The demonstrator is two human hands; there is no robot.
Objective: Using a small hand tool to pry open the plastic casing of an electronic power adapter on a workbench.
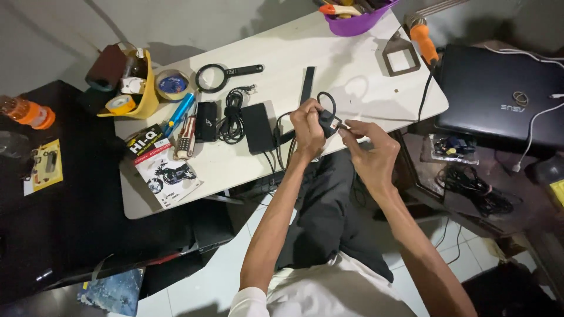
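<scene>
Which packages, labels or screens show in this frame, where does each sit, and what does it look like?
Adhesive blister card: left end of the white table, flat rectangle, black and red header, motorcycle picture.
Yellow carded pack: dark surface far left, flat, small parts under plastic.
Closed laptop: right of the table, black lid, screen hidden.
Clear plastic pack: below the laptop, contents unclear.
Left hand and right hand hold a small black corded part, no label visible.
</scene>
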